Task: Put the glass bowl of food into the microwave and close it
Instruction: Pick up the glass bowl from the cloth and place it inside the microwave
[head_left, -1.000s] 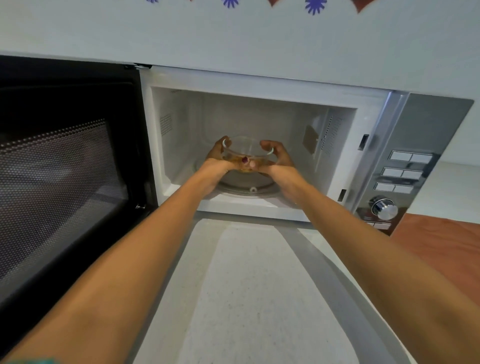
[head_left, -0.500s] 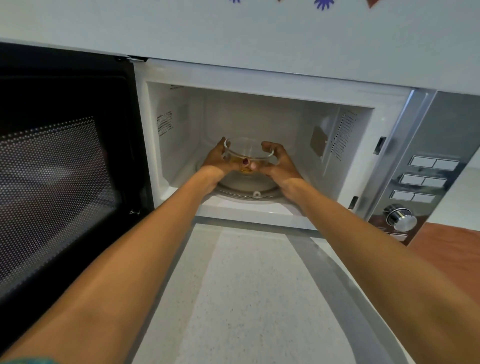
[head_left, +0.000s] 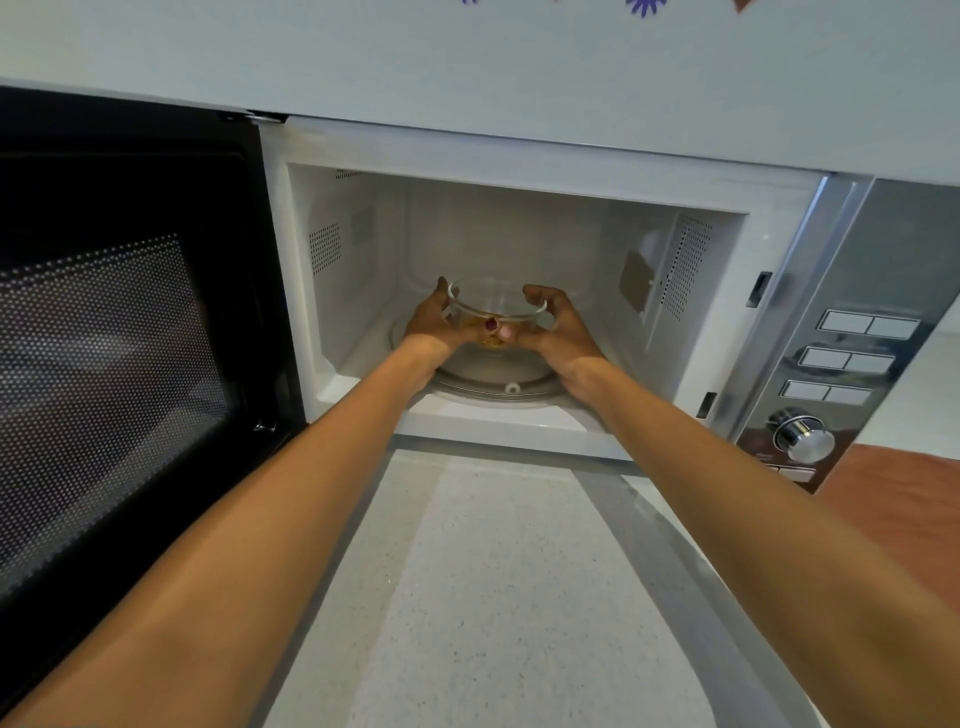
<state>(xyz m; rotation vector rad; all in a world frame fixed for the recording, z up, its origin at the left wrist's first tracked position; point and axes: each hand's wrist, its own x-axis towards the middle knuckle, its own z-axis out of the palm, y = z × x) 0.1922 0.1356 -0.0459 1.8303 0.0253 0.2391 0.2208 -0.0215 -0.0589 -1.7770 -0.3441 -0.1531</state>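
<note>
Centre of the frame: left hand and right hand are clamped on opposite sides of the glass bowl, steadying it over the turntable inside the microwave; door stands open at left.

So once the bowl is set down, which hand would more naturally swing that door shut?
Probably the left hand. The open door hangs on the left of the microwave, beside the left arm. The right hand, also cupping the glass bowl, would have to cross over.
</note>
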